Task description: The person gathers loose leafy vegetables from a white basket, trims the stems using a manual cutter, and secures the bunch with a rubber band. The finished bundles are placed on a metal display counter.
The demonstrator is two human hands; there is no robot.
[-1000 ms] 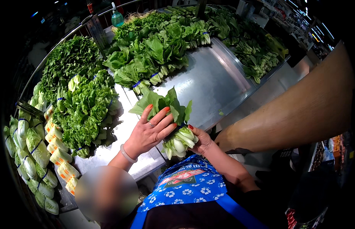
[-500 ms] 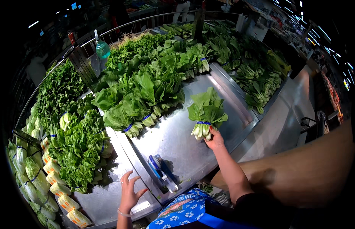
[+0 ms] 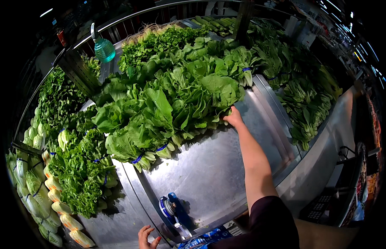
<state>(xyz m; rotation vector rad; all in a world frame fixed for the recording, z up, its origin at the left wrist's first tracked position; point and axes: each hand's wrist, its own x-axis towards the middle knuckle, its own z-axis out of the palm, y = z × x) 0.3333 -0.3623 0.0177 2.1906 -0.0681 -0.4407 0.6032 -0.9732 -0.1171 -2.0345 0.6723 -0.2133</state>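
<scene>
Stretched forward over the steel display counter [image 3: 209,174], my right hand [image 3: 233,118] is closed at the base of a bunch of leafy greens [image 3: 221,92]. That bunch rests against the right end of the pile of leafy greens [image 3: 160,112], and its stalks are mostly hidden by the hand and leaves. Low in the picture, my left hand [image 3: 148,238] has its fingers apart and slightly bent, holding nothing; the lower frame edge cuts it off. Between the two arms lies a blue-and-white tape dispenser [image 3: 170,211] on the counter near its front edge.
Lettuce bunches [image 3: 83,178] and wrapped napa cabbages [image 3: 64,211] lie on the left. A green spray bottle [image 3: 104,50] hangs by the rail at the back. Slim-stalked greens [image 3: 298,112] fill the right section, past a metal divider [image 3: 276,103]. Dark posts [image 3: 79,72] rise among the vegetables.
My right hand has carried the bunch forward from above the bare steel to the pile's right end. The left hand has dropped toward the lower edge. The view has shifted.
</scene>
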